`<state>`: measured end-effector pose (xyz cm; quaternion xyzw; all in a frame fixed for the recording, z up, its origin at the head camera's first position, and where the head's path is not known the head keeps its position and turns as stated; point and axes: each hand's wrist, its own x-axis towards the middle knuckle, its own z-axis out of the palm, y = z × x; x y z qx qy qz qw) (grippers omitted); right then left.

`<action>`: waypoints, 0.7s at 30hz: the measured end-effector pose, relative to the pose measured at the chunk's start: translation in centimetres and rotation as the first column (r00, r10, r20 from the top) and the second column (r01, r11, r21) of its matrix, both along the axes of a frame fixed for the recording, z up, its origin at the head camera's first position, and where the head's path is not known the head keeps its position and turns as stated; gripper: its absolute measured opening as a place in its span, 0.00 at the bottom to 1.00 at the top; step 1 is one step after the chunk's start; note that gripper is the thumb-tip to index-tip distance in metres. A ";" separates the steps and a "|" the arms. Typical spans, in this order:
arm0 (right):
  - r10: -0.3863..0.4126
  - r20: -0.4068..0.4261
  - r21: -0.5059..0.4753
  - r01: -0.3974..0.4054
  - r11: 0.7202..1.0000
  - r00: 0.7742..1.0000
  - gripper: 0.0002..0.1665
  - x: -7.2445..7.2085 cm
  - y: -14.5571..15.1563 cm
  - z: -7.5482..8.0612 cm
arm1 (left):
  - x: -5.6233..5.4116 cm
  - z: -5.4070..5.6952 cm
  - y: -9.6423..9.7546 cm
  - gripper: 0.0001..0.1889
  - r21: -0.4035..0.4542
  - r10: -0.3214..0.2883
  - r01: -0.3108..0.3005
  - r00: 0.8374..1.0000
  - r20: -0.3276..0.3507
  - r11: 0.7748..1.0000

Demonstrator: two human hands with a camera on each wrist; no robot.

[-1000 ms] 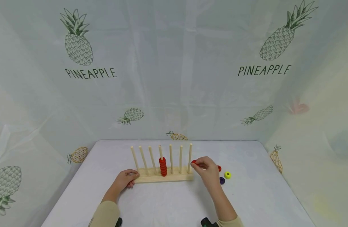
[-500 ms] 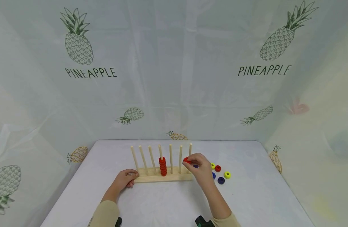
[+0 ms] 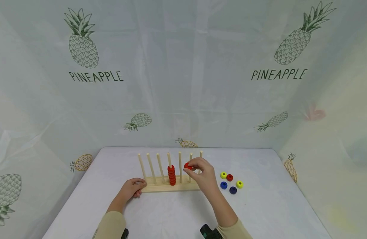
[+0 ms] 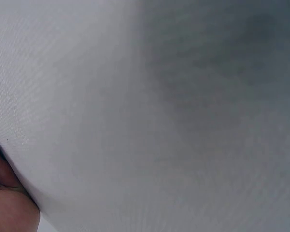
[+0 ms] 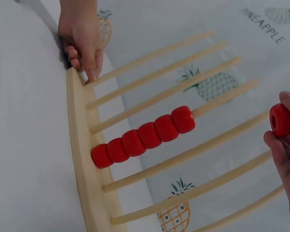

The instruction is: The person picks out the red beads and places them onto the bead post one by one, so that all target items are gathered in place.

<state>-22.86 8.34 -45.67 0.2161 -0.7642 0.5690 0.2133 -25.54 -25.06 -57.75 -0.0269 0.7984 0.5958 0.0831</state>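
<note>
A wooden peg rack (image 3: pixel 159 188) with several upright pegs stands on the table. Its middle peg carries a stack of red beads (image 3: pixel 172 176); the other pegs are bare. My right hand (image 3: pixel 203 172) pinches a single red bead (image 5: pixel 283 121) between thumb and fingertips, in front of the pegs right of the stack. In the right wrist view the bead's hole faces the rack, apart from any peg. My left hand (image 3: pixel 131 188) grips the left end of the rack's base. The left wrist view shows mostly pale, blurred surface and a bit of skin.
Right of the rack lie loose beads: two yellow, one a yellow bead (image 3: pixel 239 184), a red bead (image 3: pixel 229 177), a blue bead (image 3: pixel 223 185) and a dark blue bead (image 3: pixel 233 190). A white table (image 3: pixel 159 219) meets a pineapple-print curtain (image 3: pixel 183 83) behind.
My right hand has moved left with the red bead, from beyond the rack's right end to nearer the stack. The loose beads it covered now show. My left hand stays put.
</note>
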 end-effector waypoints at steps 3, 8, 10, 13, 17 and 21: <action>0.009 -0.035 0.009 -0.008 1.000 0.999 0.09 -0.1 -0.3 0.3 | -0.1 -0.1 -0.1 0.19 0.002 0.006 -0.006 1.000 0.009 1.000; 0.030 -0.075 0.038 -0.027 0.999 0.997 0.11 -0.1 -0.8 1.1 | 0.0 0.0 -0.1 0.19 0.007 -0.007 0.007 1.000 0.000 1.000; 0.038 -0.081 0.047 -0.035 0.998 0.996 0.11 -0.2 -1.1 1.5 | 0.0 0.0 -0.1 0.20 0.009 -0.014 0.014 1.000 -0.008 1.000; 0.057 -0.085 0.048 -0.053 0.997 0.995 0.11 -0.3 -1.4 2.1 | 0.0 0.0 -0.1 0.19 0.013 -0.017 0.017 1.000 -0.014 1.000; 0.067 -0.083 0.039 -0.064 0.997 0.994 0.12 -0.5 -2.0 2.6 | 0.1 0.1 -0.1 0.19 0.015 -0.018 0.018 1.000 -0.013 1.000; 0.073 -0.067 0.012 -0.073 0.997 0.995 0.14 -0.7 -2.5 2.9 | 0.0 0.1 -0.2 0.20 0.008 -0.019 0.019 1.000 -0.004 1.000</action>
